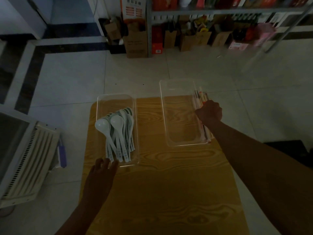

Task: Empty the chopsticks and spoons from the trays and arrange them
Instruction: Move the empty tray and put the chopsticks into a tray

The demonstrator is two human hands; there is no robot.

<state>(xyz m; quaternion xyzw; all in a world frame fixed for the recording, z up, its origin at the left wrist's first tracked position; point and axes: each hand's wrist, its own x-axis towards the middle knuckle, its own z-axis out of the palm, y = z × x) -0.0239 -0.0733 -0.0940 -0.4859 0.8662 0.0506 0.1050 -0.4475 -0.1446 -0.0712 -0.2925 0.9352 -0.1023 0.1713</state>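
Note:
Two clear plastic trays stand on a small wooden table. The left tray holds several white spoons, bowls away from me. My left hand hovers at that tray's near left corner, fingers spread and relaxed, close to the spoon handles. The right tray has a bare floor. A bundle of chopsticks lies along its right wall. My right hand is curled around the middle of that bundle; whether the chopsticks lie inside or just outside the wall I cannot tell.
The table stands on a pale tiled floor. A white slatted appliance sits to the left of the table. Cardboard boxes and a metal shelf line the far wall. The scene is dim.

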